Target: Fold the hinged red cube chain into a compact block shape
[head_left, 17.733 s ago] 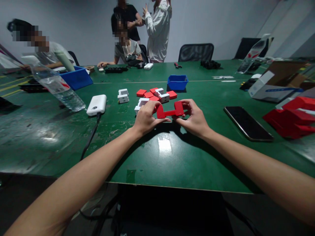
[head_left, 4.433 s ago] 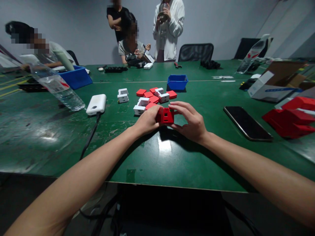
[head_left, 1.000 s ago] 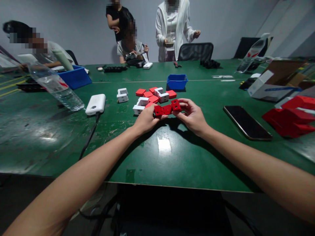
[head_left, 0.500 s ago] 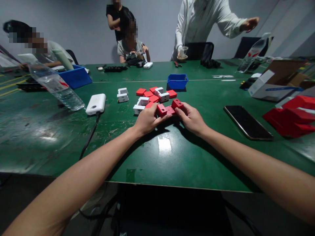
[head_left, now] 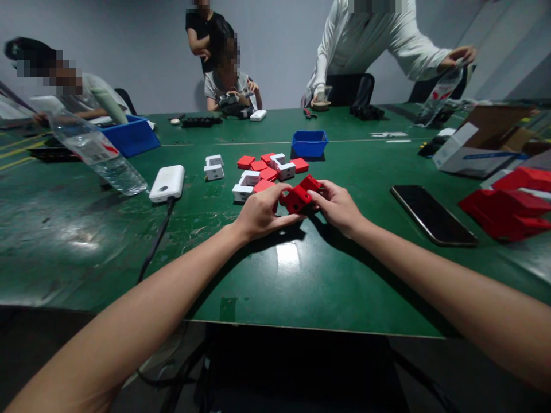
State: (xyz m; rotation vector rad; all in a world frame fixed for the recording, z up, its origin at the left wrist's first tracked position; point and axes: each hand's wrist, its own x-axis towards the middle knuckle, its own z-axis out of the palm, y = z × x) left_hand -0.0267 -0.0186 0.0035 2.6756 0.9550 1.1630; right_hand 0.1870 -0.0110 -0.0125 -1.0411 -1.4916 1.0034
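Observation:
Both my hands grip a red folding block piece (head_left: 300, 196) just above the green table (head_left: 284, 269). My left hand (head_left: 260, 213) pinches its left end, thumb underneath. My right hand (head_left: 340, 207) holds its right end with curled fingers. The piece is folded into a compact tilted lump. Right behind it lies a cluster of loose red and white blocks (head_left: 267, 170), and a separate white block (head_left: 214, 168) sits to their left.
A small blue bin (head_left: 310, 143) stands behind the blocks. A white power bank (head_left: 167, 183) with a cable and a tilted water bottle (head_left: 97, 151) are on the left. A black phone (head_left: 432, 214) and red parts (head_left: 503, 209) are at right. A person in white leans over the far right; others sit at the far side.
The red piece went from stretched out flat between my hands to folded together. The person in white moved right and now reaches to the far right corner.

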